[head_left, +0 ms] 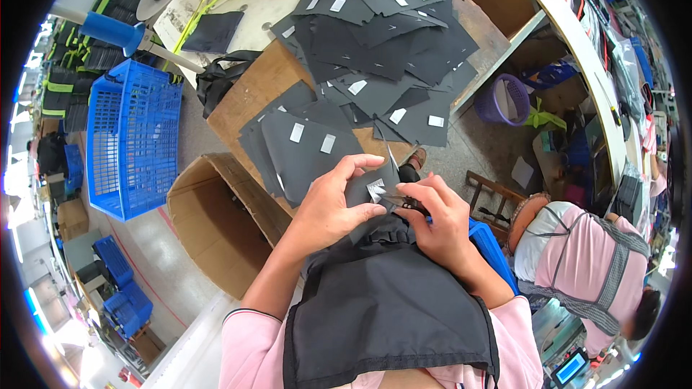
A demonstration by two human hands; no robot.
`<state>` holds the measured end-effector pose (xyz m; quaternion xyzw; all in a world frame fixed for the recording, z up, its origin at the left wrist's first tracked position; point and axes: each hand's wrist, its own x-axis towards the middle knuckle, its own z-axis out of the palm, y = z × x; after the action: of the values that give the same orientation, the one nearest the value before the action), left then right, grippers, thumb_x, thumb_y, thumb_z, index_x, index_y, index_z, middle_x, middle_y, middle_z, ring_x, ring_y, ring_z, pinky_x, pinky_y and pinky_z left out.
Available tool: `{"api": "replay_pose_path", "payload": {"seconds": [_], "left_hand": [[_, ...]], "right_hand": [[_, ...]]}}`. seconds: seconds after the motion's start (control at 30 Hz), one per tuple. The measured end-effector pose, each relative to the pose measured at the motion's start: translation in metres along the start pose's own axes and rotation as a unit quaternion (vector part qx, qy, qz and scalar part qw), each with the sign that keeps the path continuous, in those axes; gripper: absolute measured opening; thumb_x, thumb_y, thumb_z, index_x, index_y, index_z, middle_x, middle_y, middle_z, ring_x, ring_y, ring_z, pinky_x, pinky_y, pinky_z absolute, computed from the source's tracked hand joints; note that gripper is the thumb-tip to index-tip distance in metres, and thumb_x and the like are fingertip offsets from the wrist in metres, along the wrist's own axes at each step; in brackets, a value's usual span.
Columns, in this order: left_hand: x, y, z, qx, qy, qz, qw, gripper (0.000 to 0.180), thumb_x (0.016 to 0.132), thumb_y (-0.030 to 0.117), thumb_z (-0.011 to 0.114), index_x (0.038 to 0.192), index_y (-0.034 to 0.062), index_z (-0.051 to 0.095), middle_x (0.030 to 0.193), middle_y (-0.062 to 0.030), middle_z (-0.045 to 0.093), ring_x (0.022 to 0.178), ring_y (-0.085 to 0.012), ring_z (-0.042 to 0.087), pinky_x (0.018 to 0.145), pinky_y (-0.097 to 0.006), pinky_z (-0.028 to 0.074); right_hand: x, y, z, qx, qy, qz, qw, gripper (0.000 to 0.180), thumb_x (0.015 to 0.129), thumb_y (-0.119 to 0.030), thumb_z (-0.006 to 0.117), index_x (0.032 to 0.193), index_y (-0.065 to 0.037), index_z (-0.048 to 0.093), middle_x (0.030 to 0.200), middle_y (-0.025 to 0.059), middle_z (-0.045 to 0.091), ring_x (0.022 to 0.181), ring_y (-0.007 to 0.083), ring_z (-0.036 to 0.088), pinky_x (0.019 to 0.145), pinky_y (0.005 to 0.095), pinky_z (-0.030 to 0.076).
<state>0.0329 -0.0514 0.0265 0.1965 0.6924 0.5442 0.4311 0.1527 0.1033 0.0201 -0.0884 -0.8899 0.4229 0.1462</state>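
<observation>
My left hand pinches a black fabric panel between thumb and fingers, just above my black apron. A white label shows on the panel. In my right hand is a small pair of thread snips, its tips against the label. Whether the blades are parted is too small to tell. Just beyond my left hand lies a stack of black panels with white labels. Farther back, a large loose heap of similar panels covers much of the wooden board.
At left stand a blue plastic crate and an open cardboard box. A purple basket sits below the pale shelf edge at right. To my right another person in pink leans over. Part of a blue bin shows beside my right forearm.
</observation>
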Motion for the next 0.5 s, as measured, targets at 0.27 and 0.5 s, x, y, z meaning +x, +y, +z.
{"api": "replay_pose_path", "payload": {"seconds": [0.27,0.5], "left_hand": [[-0.004,0.01,0.006,0.108,0.03,0.091,0.99,0.056,0.07,0.004,0.071,0.122,0.0069,0.05,0.116,-0.0113,0.058,0.104,-0.0269,0.055,0.092,-0.035,0.042],[-0.005,0.0,0.008,0.039,0.04,0.076,0.996,0.056,0.071,0.002,0.069,0.123,0.0062,0.05,0.119,-0.0111,0.056,0.106,-0.0273,0.055,0.093,-0.035,0.041]], "right_hand": [[0.001,0.002,0.009,-0.041,0.025,-0.033,0.998,0.035,0.066,-0.004,0.071,0.099,-0.008,0.061,0.08,0.0057,0.057,0.062,0.024,0.055,0.053,0.033,0.043],[-0.001,0.006,0.017,-0.007,0.053,-0.025,0.998,0.032,0.066,-0.001,0.071,0.097,-0.005,0.062,0.079,0.0077,0.058,0.063,0.0243,0.056,0.055,0.0322,0.045]]}}
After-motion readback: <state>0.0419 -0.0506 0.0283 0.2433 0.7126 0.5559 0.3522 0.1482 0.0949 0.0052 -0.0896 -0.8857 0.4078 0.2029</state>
